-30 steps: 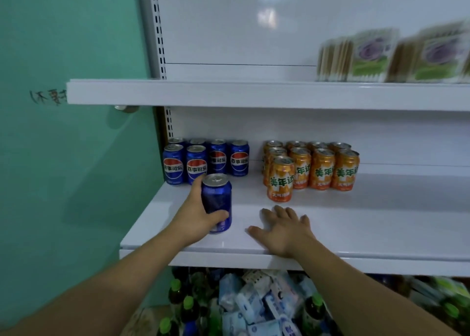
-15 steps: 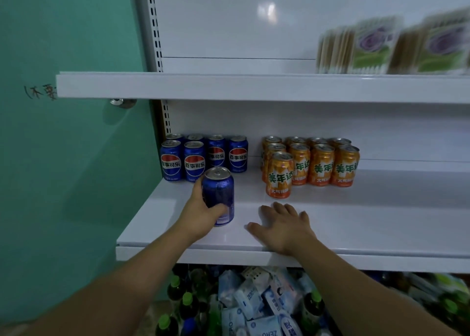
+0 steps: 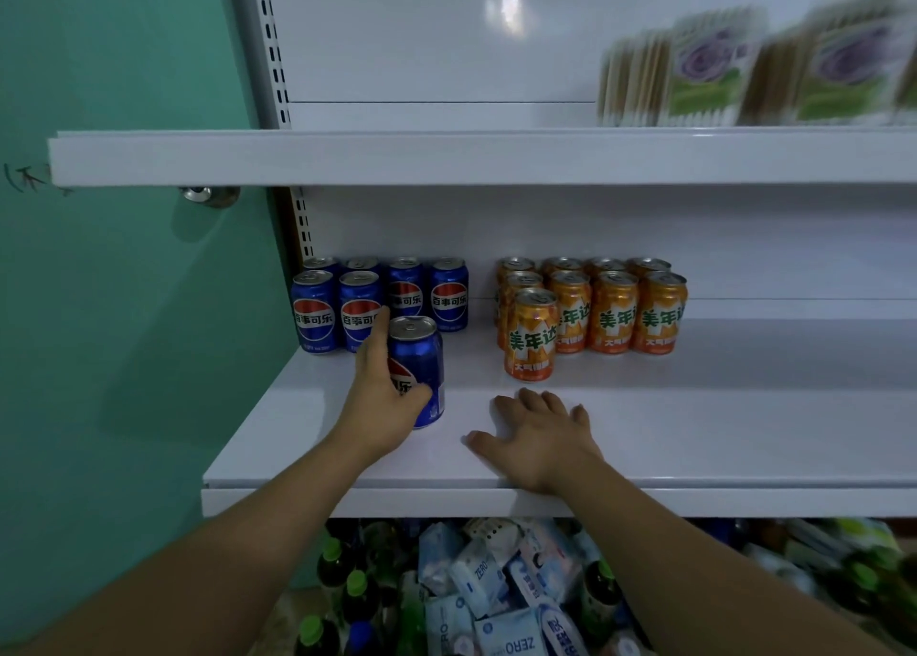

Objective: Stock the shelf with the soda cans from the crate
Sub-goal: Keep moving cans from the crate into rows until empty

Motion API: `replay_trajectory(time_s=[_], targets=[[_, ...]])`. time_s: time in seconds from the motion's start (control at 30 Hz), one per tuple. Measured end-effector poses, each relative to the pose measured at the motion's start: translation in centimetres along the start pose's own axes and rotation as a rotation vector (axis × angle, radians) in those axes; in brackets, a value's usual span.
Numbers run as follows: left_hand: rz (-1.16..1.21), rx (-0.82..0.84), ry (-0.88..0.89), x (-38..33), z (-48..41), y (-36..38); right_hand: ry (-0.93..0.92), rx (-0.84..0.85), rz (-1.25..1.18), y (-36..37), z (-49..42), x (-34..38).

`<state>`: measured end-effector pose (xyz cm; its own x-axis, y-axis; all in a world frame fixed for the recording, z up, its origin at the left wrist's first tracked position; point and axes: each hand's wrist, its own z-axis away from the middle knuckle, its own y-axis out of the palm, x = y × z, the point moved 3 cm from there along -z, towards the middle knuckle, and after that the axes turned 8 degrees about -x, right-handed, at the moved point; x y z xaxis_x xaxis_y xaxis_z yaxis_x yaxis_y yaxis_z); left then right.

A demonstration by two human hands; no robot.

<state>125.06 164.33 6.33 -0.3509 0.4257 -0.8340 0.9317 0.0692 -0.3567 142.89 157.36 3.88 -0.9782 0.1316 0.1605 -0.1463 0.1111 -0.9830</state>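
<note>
My left hand (image 3: 384, 397) grips a blue cola can (image 3: 419, 358) that stands upright on the white shelf (image 3: 694, 422), just in front of a block of several blue cola cans (image 3: 347, 303) at the back left. Several orange soda cans (image 3: 595, 313) stand in rows to the right of the blue ones. My right hand (image 3: 538, 437) rests flat on the shelf near its front edge, fingers spread, holding nothing. The crate is not in view.
An upper shelf (image 3: 446, 157) overhangs the cans, with blurred green-and-purple packs (image 3: 734, 70) on it at right. A green wall (image 3: 124, 308) borders the left. Below the shelf lie green-capped bottles (image 3: 347, 586) and blue-white packets (image 3: 496, 601).
My left hand has slid the blue can back along the shelf toward the blue cans and turned it so part of its logo shows. My right hand has stayed flat on the shelf.
</note>
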Motion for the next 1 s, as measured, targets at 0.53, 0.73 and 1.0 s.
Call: replay_trajectory(time_s=[0.53,0.73,1.0], targets=[[-0.724,-0.136,0.144,2.8,-8.6,0.5,0.014,0.020,-0.056,0.4,-0.2,-0.3],[-0.878,-0.161,0.232,3.2,-11.0,0.9,0.020,0.031,-0.064,0.5,-0.3,-0.4],[-0.922,-0.173,0.265,4.0,-12.9,1.7,0.029,0.038,-0.081,0.6,-0.3,-0.4]])
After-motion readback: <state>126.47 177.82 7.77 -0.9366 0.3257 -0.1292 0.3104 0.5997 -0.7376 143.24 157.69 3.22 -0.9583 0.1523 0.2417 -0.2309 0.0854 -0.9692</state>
